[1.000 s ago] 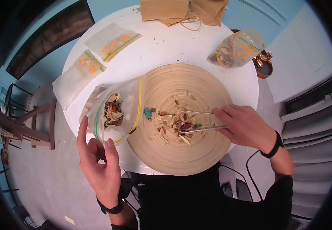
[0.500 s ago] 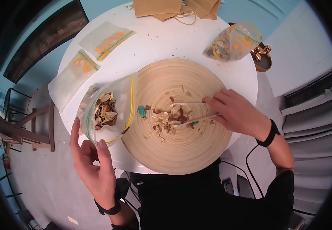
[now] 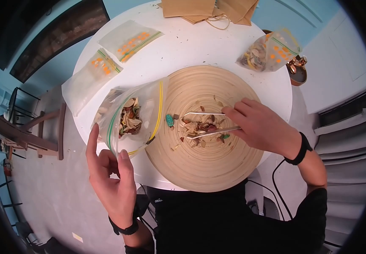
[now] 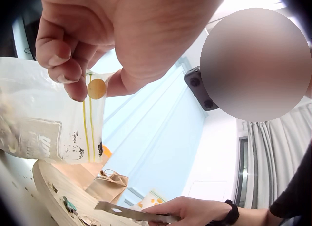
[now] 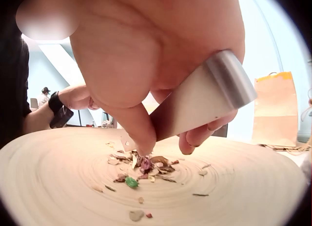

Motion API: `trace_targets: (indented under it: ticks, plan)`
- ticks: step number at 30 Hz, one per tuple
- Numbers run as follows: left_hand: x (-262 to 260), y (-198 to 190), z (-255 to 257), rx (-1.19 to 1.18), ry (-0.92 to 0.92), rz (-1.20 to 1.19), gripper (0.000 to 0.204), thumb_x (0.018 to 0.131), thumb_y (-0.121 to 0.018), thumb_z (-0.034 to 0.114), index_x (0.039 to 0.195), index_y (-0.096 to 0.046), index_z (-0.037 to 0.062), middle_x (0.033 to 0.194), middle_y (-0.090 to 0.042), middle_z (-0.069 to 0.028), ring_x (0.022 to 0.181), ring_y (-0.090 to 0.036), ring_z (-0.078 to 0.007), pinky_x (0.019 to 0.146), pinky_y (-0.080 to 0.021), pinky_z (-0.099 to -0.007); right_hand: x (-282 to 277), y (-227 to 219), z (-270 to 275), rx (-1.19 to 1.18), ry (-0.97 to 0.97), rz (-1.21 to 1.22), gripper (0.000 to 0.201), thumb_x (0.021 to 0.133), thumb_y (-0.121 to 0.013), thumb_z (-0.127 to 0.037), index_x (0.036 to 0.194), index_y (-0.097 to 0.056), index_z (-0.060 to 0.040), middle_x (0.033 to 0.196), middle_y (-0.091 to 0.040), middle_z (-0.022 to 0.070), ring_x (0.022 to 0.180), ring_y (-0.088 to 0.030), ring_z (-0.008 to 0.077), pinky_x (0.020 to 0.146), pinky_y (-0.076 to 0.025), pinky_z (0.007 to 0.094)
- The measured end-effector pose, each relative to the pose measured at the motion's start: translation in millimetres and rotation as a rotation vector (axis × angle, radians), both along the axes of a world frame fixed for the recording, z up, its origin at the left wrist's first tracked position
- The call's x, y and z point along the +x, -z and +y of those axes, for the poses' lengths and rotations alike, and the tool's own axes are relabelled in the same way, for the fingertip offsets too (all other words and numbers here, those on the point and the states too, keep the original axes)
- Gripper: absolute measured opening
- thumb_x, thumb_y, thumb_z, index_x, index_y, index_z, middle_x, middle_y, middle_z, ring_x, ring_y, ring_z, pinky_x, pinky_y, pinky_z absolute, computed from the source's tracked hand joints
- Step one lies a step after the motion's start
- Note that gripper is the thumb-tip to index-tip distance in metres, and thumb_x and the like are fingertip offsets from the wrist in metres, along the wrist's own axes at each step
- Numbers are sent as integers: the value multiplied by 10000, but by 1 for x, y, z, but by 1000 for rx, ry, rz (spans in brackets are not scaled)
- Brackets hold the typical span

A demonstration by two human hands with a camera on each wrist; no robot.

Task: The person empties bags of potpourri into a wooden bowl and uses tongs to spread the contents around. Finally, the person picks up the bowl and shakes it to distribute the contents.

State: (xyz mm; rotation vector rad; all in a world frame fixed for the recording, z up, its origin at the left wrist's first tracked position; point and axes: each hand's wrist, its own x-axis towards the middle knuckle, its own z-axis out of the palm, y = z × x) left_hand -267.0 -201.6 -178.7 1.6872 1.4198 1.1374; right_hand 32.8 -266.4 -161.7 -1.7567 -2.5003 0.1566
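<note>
My right hand (image 3: 265, 127) grips metal tongs (image 3: 210, 113), whose spread arms lie around a heap of dried petals (image 3: 206, 127) on the round wooden board (image 3: 216, 173). In the right wrist view the tongs' bent end (image 5: 229, 82) sits under the palm, with petals (image 5: 146, 165) below. My left hand (image 3: 115, 182) pinches the edge of a clear zip bag (image 3: 149, 106) that holds more petals; the left wrist view shows thumb and fingers at the bag's (image 4: 44, 104) zip strip. A teal piece (image 3: 169, 120) lies on the board, close to the bag's mouth.
Two flat zip bags (image 3: 85, 86) lie at the table's (image 3: 183, 42) left. A filled zip bag (image 3: 259, 55) stands at the back right, beside a dish of copper-coloured things (image 3: 297, 72). Brown paper bags (image 3: 189, 8) lie at the back edge.
The tongs' tips have shifted left over the heap, and their arms now stand wider apart than a second ago. The left hand still holds the bag. The head view has shifted slightly.
</note>
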Motion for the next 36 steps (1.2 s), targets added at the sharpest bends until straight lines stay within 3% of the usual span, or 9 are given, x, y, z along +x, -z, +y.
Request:
trace_targets:
  ticks: [8, 10, 13, 14, 16, 22, 25, 31, 36]
  plan:
    - [1, 0, 3, 29, 0, 12, 612, 933, -597, 46, 1517, -416, 7, 603, -461, 24, 561, -424, -54, 574, -367, -213, -19, 9, 25, 48, -85, 48, 347, 855, -728, -158, 1161, -610, -44, 916, -627, 89, 889, -618, 279, 755, -503, 397]
    - [0, -1, 0, 22, -10, -1, 557, 972, -564, 60, 1512, -430, 42, 657, -468, 32, 599, -460, -50, 543, -335, -208, -20, 8, 37, 95, -139, 125, 222, 741, -663, -56, 951, -653, 15, 751, -643, 116, 733, -653, 307, 660, -514, 405]
    - [-1, 2, 0, 35, 0, -10, 550, 976, -561, 65, 1511, -432, 44, 653, -463, 33, 595, -457, -47, 538, -332, -213, -22, 4, 51, 1, -50, 56, 169, 725, -672, -81, 867, -658, 10, 700, -638, 118, 699, -658, 326, 642, -512, 420]
    - [0, 1, 0, 24, -4, -8, 547, 978, -561, 65, 1509, -434, 47, 649, -456, 36, 593, -455, -46, 537, -331, -214, -21, 1, 50, 3, -45, 60, 169, 725, -672, -81, 867, -658, 10, 700, -638, 118, 699, -658, 326, 642, -512, 420]
    - [0, 0, 1, 25, 7, -7, 547, 977, -560, 63, 1509, -434, 49, 652, -454, 37, 596, -454, -45, 538, -330, -212, -18, -9, 47, -164, -30, -151, 202, 873, -708, -189, 1005, -688, -38, 762, -648, 98, 736, -639, 313, 665, -500, 418]
    - [2, 3, 1, 18, 6, -33, 595, 960, -588, 70, 1522, -406, 2, 617, -439, 33, 572, -399, -47, 571, -323, -215, 18, -27, -11, -83, 243, 111, 160, 860, -695, -168, 966, -686, -48, 774, -675, 119, 765, -676, 320, 658, -511, 441]
    - [-2, 6, 2, 27, 34, -12, 562, 975, -554, 54, 1521, -421, 50, 677, -460, 40, 606, -441, -43, 544, -330, -205, 32, -26, -29, -57, 360, -59, 188, 879, -688, -171, 1026, -684, -53, 801, -682, 109, 780, -676, 318, 680, -521, 422]
    - [3, 4, 0, 11, 24, -23, 571, 973, -566, 76, 1524, -419, 51, 684, -475, 34, 608, -445, -48, 546, -332, -207, 18, -3, -31, 56, 255, -74, 228, 878, -701, -194, 1052, -679, -48, 873, -684, 71, 840, -680, 264, 700, -538, 388]
    - [2, 1, -1, 8, -14, -6, 574, 972, -564, 79, 1526, -418, 53, 688, -479, 32, 615, -449, -48, 548, -331, -208, 16, -20, -38, 67, 203, -95, 291, 860, -716, -191, 1112, -670, -55, 876, -673, 50, 859, -672, 257, 698, -534, 382]
